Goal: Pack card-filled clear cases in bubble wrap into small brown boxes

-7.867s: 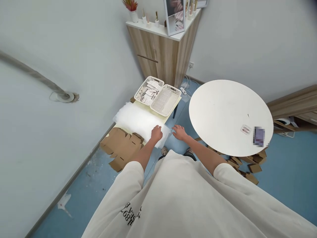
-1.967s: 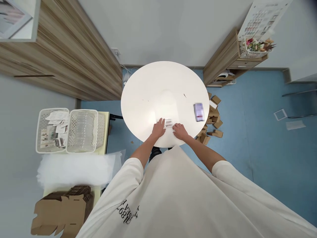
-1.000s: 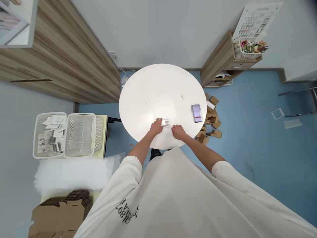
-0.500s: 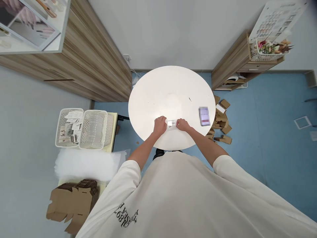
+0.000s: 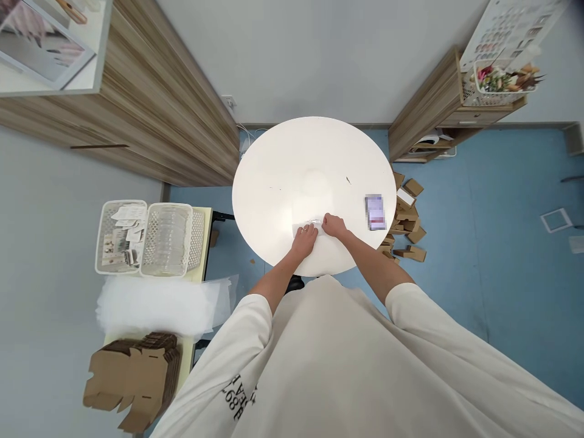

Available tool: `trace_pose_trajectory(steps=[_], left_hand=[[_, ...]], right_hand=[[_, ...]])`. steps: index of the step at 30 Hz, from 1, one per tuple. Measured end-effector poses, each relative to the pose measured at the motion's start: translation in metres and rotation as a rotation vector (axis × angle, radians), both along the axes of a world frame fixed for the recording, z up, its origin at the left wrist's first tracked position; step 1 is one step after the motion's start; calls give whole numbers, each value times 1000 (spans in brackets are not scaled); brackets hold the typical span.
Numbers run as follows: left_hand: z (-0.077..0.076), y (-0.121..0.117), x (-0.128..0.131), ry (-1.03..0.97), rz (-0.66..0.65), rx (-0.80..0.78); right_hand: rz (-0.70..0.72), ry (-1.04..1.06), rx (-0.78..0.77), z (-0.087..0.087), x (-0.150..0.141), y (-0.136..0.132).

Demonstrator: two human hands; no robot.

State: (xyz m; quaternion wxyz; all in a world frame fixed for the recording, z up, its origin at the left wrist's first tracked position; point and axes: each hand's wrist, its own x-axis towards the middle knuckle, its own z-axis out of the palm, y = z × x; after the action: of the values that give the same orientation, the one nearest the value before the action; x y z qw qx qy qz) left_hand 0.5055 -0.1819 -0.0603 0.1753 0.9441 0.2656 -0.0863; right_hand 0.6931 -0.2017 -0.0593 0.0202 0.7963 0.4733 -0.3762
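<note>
a small clear packet [image 5: 314, 221] lies on the round white table [image 5: 274, 159], near the edge closest to the person. it looks like thin, see-through plastic, pale and shiny, with bright, wrinkled glints along its far side. a paler, milky stretch runs out to the left of the fingers, hard to tell from the white tabletop beneath it.

the left hand [image 5: 305, 241] rests over the packet's near side, its fingers slightly spread and laid flat on top. the right hand [image 5: 334, 225] is at the packet's right end, its fingers curled inward; whether they pinch the plastic cannot be made out.

much of the packet is hidden under the left fingers, and its contents are not readable at this size. to the right, a purple item [image 5: 376, 213] on the table is blurred into blocks. the tabletop partly covers the brown boxes [image 5: 407, 214] on the floor.
</note>
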Motion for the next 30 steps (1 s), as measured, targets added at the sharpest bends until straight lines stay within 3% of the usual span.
trace_pose_trajectory(steps=[6, 10, 14, 20, 30], left_hand=[[-1, 7, 6, 15, 116, -150], [-3, 8, 10, -3, 154, -144], [-2, 12, 13, -14, 146, -115], [3, 13, 9, 2, 105, -70], [14, 19, 1, 59, 65, -194]], right_hand=[[-79, 63, 53, 7, -1, -7], [-72, -85, 246, 14, -2, -29], [109, -224, 373, 22, -5, -53], [419, -141, 356, 18, -22, -67], [491, -135, 301, 12, -34, -68]])
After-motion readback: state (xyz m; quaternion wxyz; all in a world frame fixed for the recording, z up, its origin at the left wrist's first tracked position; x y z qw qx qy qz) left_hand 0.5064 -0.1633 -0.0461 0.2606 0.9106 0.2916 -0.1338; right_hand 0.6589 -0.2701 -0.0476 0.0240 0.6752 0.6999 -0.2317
